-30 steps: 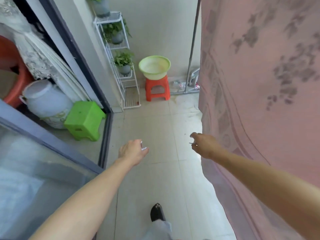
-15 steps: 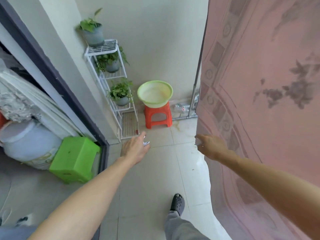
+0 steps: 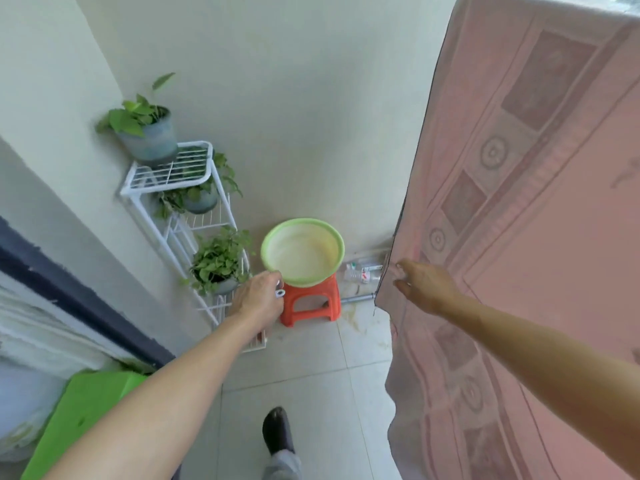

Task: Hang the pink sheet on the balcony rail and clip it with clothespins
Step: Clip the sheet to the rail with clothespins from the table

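Observation:
The pink patterned sheet (image 3: pixel 540 237) hangs down the right side, draped over the balcony rail at the top right, which it hides. My left hand (image 3: pixel 258 299) reaches forward over the floor and grips a small white clothespin (image 3: pixel 280 293) in curled fingers. My right hand (image 3: pixel 426 285) is stretched out at the sheet's left edge, its fingertips pinching what looks like a second small pale clothespin (image 3: pixel 400 271), blurred and partly hidden. It is level with the lower part of the sheet.
A green-rimmed basin (image 3: pixel 303 251) sits on an orange stool (image 3: pixel 308 306) against the far wall. To its left is a white wire plant rack (image 3: pixel 180 188) with potted plants. A green stool (image 3: pixel 83 414) is at the lower left. My dark shoe (image 3: pixel 277 431) is on the tiled floor.
I have stepped forward and my view has tilted up; the basin and rack are nearer. Both hands have risen and reached further ahead, the right one staying at the sheet's edge.

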Demonstrator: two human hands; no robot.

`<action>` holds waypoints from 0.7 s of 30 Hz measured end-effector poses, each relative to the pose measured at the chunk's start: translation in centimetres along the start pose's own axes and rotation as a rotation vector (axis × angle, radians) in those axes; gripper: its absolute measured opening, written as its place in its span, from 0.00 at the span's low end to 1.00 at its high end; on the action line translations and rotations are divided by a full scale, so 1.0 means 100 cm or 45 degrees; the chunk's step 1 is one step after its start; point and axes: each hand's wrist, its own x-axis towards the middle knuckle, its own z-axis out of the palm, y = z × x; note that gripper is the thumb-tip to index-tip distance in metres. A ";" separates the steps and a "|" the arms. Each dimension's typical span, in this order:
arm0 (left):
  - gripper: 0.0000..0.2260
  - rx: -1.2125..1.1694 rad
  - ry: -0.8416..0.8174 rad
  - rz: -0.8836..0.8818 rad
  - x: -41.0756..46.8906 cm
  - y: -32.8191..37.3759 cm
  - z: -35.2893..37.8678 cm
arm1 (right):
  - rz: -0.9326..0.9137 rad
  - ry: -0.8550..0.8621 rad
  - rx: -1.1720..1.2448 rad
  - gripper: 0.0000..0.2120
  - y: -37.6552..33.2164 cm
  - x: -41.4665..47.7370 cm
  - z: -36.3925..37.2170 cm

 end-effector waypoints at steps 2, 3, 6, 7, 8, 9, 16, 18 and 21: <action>0.09 -0.028 -0.028 0.012 0.057 -0.006 0.000 | 0.068 0.027 -0.014 0.16 0.002 0.045 -0.007; 0.10 -0.042 -0.038 0.031 0.085 -0.008 -0.001 | 0.099 0.055 -0.013 0.16 0.002 0.067 -0.013; 0.09 -0.107 -0.075 0.098 0.163 -0.006 -0.007 | 0.195 0.114 0.039 0.17 0.003 0.120 -0.032; 0.09 -0.129 -0.091 0.125 0.189 -0.004 -0.009 | 0.225 0.120 0.055 0.17 0.004 0.137 -0.040; 0.09 -0.142 -0.103 0.160 0.213 0.001 -0.011 | 0.260 0.127 0.064 0.17 0.004 0.151 -0.050; 0.08 -0.149 -0.112 0.192 0.234 0.006 -0.015 | 0.298 0.136 0.069 0.18 0.005 0.162 -0.059; 0.10 -0.289 -0.150 0.403 0.368 0.079 -0.024 | 0.379 0.355 -0.136 0.20 0.035 0.243 -0.141; 0.10 -0.341 -0.175 0.436 0.401 0.104 -0.020 | 0.345 0.437 -0.192 0.19 0.050 0.267 -0.165; 0.08 -0.429 -0.191 0.470 0.446 0.141 -0.019 | 0.209 0.587 -0.319 0.18 0.073 0.305 -0.204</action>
